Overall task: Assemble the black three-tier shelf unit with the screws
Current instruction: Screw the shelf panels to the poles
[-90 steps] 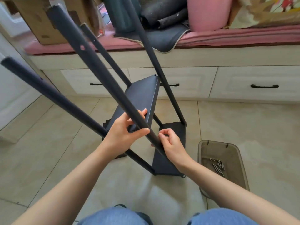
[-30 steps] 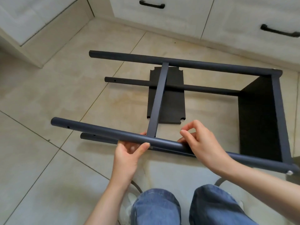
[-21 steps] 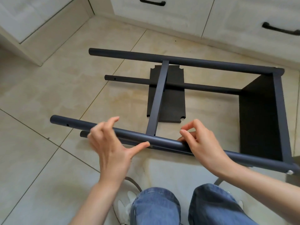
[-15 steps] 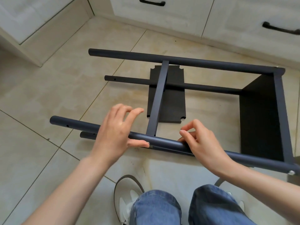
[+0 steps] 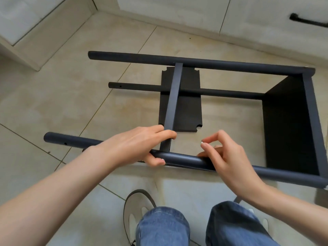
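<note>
- The black shelf unit [image 5: 195, 63] lies on its side on glossy beige floor tiles [image 5: 53, 103], its round matte poles running left to right.
- Nearest the person, the front pole [image 5: 186, 159] is a smooth dark tube with a small hole near its left end.
- The left hand [image 5: 134, 144] clamps down here: fingers curl over the flat edge of the middle shelf panel [image 5: 173, 100], thumb tucked under the pole.
- The right hand [image 5: 229, 155] pinches a small silvery screw [image 5: 202, 142] between thumb and forefinger, just above the pole; its lower fingers seem to rest on the tube, though that contact is hard to read.
- At the right end, a broad flat end panel [image 5: 291, 125] stands upright between the poles.
- A loose flat board [image 5: 188, 103] with notched corners lies on the tiles beneath the frame.
- Blue denim knees [image 5: 163, 226] and a pale shoe [image 5: 136, 206] fill the bottom edge.
- Cream cabinet drawers [image 5: 266, 13] with a black bar handle line the back.
</note>
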The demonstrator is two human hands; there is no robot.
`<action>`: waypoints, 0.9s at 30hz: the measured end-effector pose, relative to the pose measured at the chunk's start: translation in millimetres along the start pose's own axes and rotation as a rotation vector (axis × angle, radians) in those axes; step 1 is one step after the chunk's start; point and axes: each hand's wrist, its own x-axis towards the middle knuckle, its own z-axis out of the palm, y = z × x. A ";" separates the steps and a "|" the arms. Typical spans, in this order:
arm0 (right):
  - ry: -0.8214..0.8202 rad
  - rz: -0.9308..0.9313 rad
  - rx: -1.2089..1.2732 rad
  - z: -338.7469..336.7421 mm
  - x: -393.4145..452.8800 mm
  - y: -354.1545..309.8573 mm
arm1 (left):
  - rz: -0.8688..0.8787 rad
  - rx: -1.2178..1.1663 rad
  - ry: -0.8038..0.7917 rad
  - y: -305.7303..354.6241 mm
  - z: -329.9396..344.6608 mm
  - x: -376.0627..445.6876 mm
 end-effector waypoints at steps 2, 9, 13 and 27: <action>-0.031 0.026 0.014 -1.8 0.0 4.0 | 0.002 -0.053 0.012 2.3 7.1 -3.5; -0.207 0.104 0.029 -5.7 38.7 -1.1 | -0.007 -0.078 0.049 6.0 14.4 -9.0; -0.348 0.167 0.172 1.0 64.6 -3.5 | 0.004 -0.083 0.056 4.6 20.0 -12.0; -0.773 0.328 0.446 46.9 87.7 9.0 | 0.022 -0.138 0.216 1.4 34.2 -17.0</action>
